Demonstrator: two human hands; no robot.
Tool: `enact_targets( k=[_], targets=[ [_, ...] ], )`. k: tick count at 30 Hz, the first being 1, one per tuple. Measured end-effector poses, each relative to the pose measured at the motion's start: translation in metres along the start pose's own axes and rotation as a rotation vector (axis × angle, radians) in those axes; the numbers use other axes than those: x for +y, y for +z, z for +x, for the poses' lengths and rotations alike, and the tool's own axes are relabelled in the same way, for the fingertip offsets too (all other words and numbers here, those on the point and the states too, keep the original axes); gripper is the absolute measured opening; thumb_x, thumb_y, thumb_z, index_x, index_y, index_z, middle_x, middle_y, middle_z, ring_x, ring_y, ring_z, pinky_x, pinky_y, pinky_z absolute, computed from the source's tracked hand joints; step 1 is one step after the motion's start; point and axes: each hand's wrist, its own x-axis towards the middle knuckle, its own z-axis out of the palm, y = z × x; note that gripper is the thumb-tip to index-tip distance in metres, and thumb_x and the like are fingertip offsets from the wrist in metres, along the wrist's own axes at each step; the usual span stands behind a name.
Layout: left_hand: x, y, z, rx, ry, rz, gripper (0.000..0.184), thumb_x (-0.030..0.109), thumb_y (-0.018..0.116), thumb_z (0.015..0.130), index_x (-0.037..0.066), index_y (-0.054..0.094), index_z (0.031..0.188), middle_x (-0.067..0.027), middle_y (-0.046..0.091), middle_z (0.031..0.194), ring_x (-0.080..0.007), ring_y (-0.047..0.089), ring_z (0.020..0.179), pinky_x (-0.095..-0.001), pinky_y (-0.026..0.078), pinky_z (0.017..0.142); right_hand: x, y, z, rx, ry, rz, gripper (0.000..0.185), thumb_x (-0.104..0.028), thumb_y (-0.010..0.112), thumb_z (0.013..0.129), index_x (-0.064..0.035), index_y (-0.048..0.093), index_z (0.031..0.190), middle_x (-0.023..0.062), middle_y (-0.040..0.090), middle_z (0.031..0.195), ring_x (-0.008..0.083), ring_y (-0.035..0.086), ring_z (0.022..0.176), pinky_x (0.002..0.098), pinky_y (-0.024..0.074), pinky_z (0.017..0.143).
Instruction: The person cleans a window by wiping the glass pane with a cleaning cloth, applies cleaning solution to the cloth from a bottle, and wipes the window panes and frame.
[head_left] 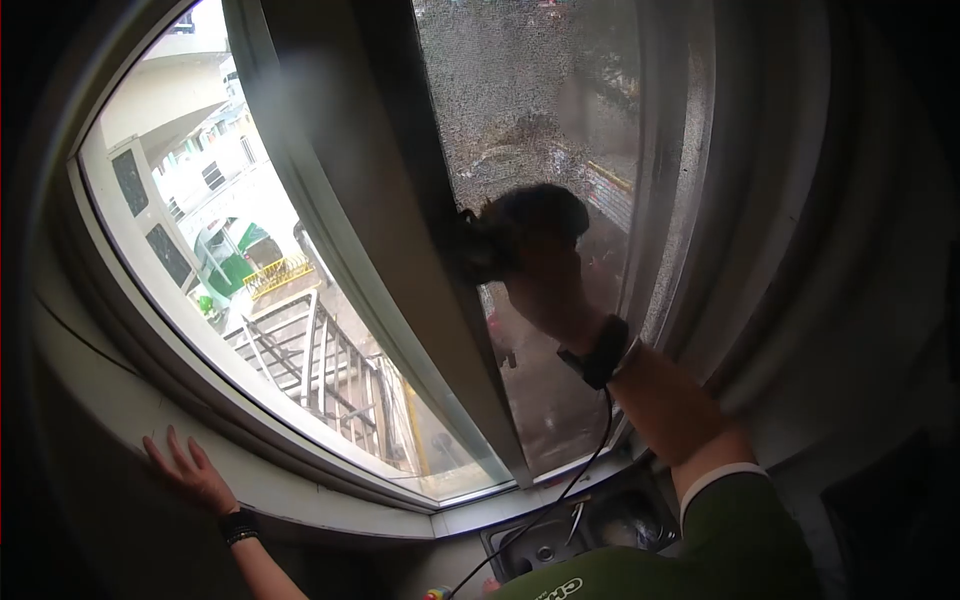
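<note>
My right hand (545,280) is raised to the window and closed around a dark, bunched cloth-like object (535,215), which is against the wet pane (530,110) beside the dark frame upright. Shadow hides most of its fingers. A black band and a thin cable are at this wrist. Lower left, my left hand (190,475) rests with spread fingers on the pale ledge (310,510) below the window, holding nothing. The left part of the window (250,200) shows the outside clearly.
Below the window is a metal sink (545,550) with two basins and a tap. A dark cable (540,515) hangs down across it. Outside are a metal stair frame (310,350), a yellow railing (278,272) and white buildings. A small colourful item (438,594) lies at the bottom edge.
</note>
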Motion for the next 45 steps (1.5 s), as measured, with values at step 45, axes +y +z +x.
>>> enact_targets(
  k=[45],
  targets=[
    [0.004, -0.007, 0.013, 0.027, 0.114, 0.091, 0.04, 0.013, 0.074, 0.08, 0.021, 0.061, 0.117, -0.0125, 0.046, 0.136, -0.0347, 0.054, 0.115, -0.0464, 0.046, 0.091, -0.069, 0.013, -0.161, -0.009, 0.609, 0.343, 0.029, -0.017, 0.071, 0.075, -0.0074, 0.059, 0.099, 0.0107, 0.062, 0.09, 0.0294, 0.065, 0.079, 0.0372, 0.0527, 0.067]
  ],
)
